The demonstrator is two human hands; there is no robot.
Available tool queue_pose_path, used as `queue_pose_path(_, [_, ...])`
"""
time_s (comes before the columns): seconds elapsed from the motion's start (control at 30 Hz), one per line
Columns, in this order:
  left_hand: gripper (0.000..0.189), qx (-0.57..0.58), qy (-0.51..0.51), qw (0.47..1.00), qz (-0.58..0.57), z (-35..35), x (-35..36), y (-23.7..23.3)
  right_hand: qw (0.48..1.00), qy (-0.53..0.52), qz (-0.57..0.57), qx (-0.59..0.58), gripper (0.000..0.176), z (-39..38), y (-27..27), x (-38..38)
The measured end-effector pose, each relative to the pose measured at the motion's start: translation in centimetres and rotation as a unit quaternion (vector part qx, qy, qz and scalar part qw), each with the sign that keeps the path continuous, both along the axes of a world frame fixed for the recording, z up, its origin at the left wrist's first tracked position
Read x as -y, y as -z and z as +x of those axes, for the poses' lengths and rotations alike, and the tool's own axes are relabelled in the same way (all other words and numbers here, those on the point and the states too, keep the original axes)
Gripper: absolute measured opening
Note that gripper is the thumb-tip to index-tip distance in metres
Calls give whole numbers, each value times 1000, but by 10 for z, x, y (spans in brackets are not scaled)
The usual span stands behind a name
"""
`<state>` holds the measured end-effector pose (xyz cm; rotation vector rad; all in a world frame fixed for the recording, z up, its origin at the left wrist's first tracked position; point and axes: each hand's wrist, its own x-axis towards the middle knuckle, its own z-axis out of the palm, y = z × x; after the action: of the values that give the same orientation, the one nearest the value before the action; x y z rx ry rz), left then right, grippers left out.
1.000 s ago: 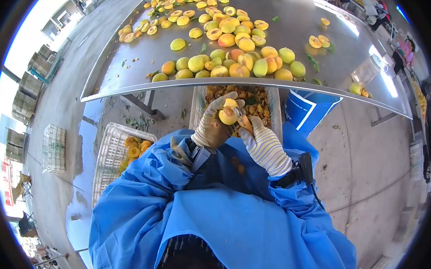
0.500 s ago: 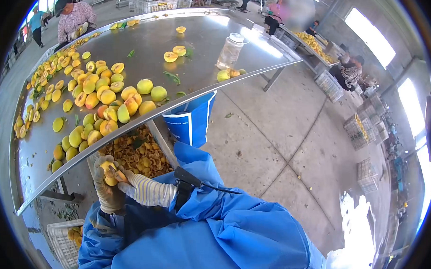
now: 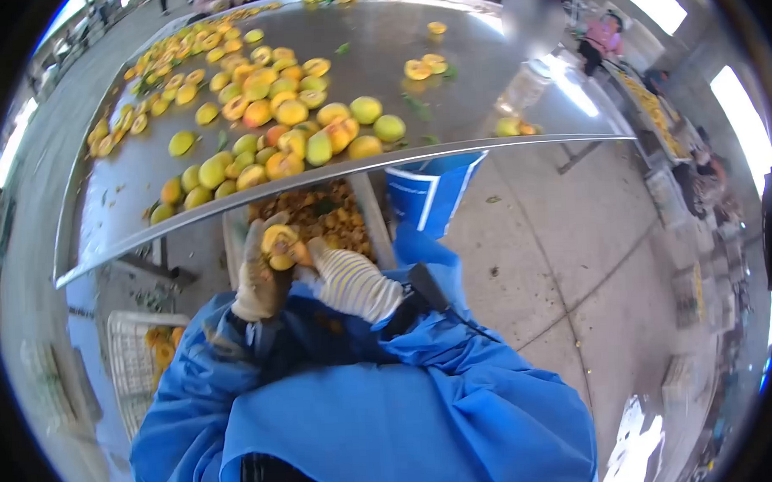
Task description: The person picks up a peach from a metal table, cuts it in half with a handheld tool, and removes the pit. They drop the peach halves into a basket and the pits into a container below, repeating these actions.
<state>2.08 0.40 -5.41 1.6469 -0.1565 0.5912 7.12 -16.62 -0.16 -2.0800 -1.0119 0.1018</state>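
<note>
My left hand [image 3: 261,278], in a glove, is closed round a yellow peach [image 3: 280,245], just below the table's front edge. My right hand [image 3: 349,280], in a striped glove, meets the peach from the right with its fingers pinched. What those fingers hold is too small and blurred to name. Under and beyond both hands stands a crate of brown-orange peach scraps [image 3: 338,219]. On the metal table [image 3: 380,63] above lie many whole and halved peaches [image 3: 292,112].
A blue bag [image 3: 435,192] stands under the table's front edge. At the lower left is a white crate [image 3: 128,360] with orange fruit. A clear bottle [image 3: 523,87] stands on the table at right. Further right, people sit near crates and another fruit-covered table [image 3: 649,113].
The view has turned, so the table, crates and both my hands appear further right, with my hands also higher. My hands still hold the peach between them.
</note>
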Motion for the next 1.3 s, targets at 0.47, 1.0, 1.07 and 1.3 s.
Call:
queue_pose_path(0.47, [49, 16, 38, 993, -108, 0, 8, -17, 990, 8, -92, 104, 31, -4, -10, 0])
queue_pose_path(1.0, [34, -174, 68, 829, -527, -4, 5, -69, 993, -33, -74, 83, 30, 4, -5, -4])
queue_pose_path(1.07, [34, -181, 43, 824, -536, -2, 5, -60, 992, -29, -99, 72, 29, 3, -5, -5])
queue_pose_path(1.3, [35, -135, -13, 886, -444, -2, 12, -53, 988, -61, -21, -140, 30, -18, 8, -13])
